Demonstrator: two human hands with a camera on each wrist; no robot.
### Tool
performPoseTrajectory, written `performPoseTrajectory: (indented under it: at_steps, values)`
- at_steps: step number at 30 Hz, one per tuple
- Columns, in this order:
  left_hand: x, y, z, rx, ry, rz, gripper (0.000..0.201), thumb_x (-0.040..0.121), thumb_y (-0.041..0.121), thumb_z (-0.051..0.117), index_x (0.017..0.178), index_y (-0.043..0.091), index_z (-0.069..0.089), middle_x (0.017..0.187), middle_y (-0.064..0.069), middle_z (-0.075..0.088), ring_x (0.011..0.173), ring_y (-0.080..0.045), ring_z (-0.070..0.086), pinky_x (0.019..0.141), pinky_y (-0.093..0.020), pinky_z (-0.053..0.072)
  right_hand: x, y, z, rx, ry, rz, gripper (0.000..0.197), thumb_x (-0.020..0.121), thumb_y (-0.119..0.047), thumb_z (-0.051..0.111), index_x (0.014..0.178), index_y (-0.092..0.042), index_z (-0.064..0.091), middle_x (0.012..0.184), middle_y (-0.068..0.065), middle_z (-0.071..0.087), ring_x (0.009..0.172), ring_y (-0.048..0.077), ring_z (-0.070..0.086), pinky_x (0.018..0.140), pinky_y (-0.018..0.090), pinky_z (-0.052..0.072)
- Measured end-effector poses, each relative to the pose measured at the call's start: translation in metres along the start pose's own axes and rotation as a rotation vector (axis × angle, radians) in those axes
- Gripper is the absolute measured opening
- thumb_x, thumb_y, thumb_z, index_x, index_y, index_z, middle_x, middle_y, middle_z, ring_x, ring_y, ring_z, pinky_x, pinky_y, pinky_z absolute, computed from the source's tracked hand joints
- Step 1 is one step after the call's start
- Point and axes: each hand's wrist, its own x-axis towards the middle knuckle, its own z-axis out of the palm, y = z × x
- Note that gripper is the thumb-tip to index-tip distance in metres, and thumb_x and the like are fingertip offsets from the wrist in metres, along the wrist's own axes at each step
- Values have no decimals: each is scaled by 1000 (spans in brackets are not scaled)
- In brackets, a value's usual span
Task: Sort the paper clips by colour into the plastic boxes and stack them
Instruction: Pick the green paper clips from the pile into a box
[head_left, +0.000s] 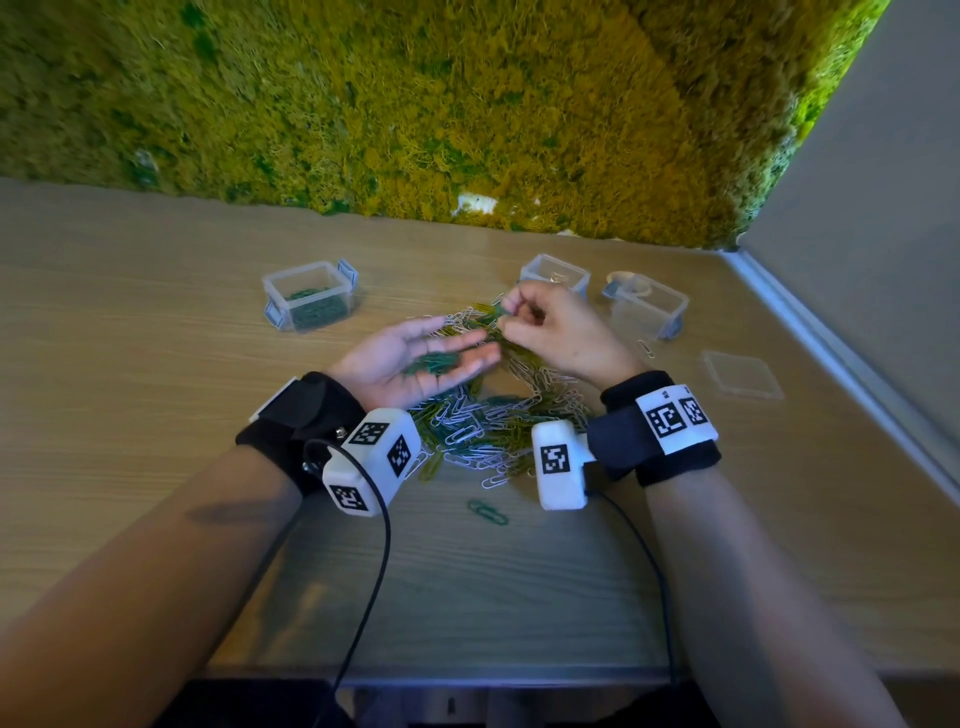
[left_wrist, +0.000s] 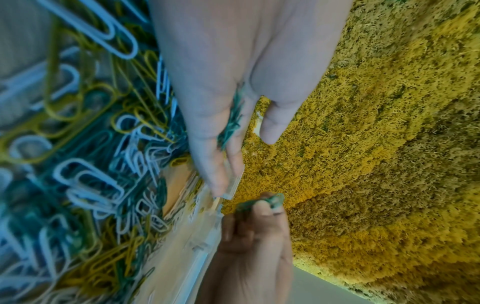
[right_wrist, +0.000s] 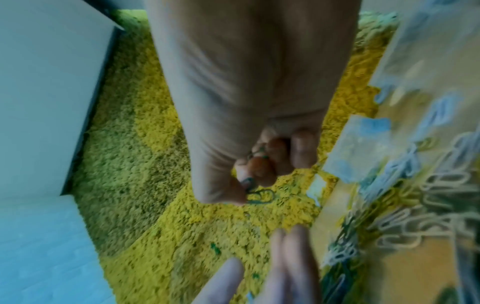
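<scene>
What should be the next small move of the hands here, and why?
Probably the right hand should drop the green clips it pinches into the open left hand, which lies palm up and already carries a small heap of green clips. The two hands nearly touch above the mixed pile, while the box with green clips stands farther left.

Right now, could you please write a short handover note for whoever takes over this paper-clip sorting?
Left hand: open, palm up, cradling green clips.
Right hand: pinching a green clip above the mixed pile.
Done: left box holds green clips only.
Left: white and yellow clips unsorted; stray green clips near the front; the two right boxes look nearly empty; lid off; nothing stacked.
</scene>
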Motion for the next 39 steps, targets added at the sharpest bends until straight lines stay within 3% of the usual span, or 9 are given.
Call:
performPoseTrajectory:
  at_steps: [5,10,15,18,26,30,34,36,39]
  values:
    - [3,-5,6,-22,52,23,37,100,18,36,126,-7,48,110,-35,58,96,-39,66,76,-36,58,-6,-19,13,115,-186,-89,9,90,-13,61,97,-17,58,87,-8,56,68,-10,53,63,14,48]
    - [7,0,-1,-229,55,28,34,99,15,38,109,-9,59,93,-23,63,82,-22,62,61,-22,57,-2,-1,-2,8,-150,37,7,88,-23,64,95,-24,63,94,-9,63,89,5,58,91,32,49]
    - [10,1,-5,-355,-57,-48,17,82,-5,55,94,-13,64,81,-17,57,58,-19,57,43,-18,47,-8,3,-4,-189,-419,176,19,78,-20,76,96,-15,70,80,-8,67,69,1,59,61,12,43]
    - [11,1,-6,-372,-49,-36,19,75,-7,57,92,-13,65,79,-16,56,54,-18,55,40,-18,44,-6,0,2,-266,-431,172,19,79,-17,75,96,-14,69,72,-11,60,63,2,53,55,15,39]
    - [12,0,-5,-316,-3,15,25,89,7,47,91,-9,66,83,-16,59,61,-18,59,50,-21,52,-5,3,3,-313,-396,134,8,82,-16,70,89,-16,67,72,-11,58,64,3,51,57,17,41]
    - [12,0,-5,-252,14,42,27,89,11,46,95,-5,68,90,-16,62,71,-18,63,61,-21,56,-4,10,-3,-81,-289,168,9,80,-11,71,83,-18,65,77,-4,64,68,10,58,69,29,51]
    - [8,-1,-3,-79,35,37,35,89,18,46,104,-7,67,108,-23,64,90,-26,68,81,-29,56,-1,10,-6,227,19,124,8,84,-12,70,89,-14,64,84,1,66,68,8,59,67,23,51]
    - [7,-2,-3,-41,4,-8,43,95,23,42,116,-9,60,120,-27,59,102,-30,65,90,-32,52,2,6,-2,349,27,97,8,85,-13,69,91,-14,66,88,3,68,70,6,60,69,22,52]
    - [7,-1,-1,-73,16,-28,42,97,22,39,116,-9,60,111,-27,63,94,-27,67,82,-27,56,3,11,3,205,2,104,11,87,-19,67,97,-14,68,92,-3,68,81,6,61,81,25,50]
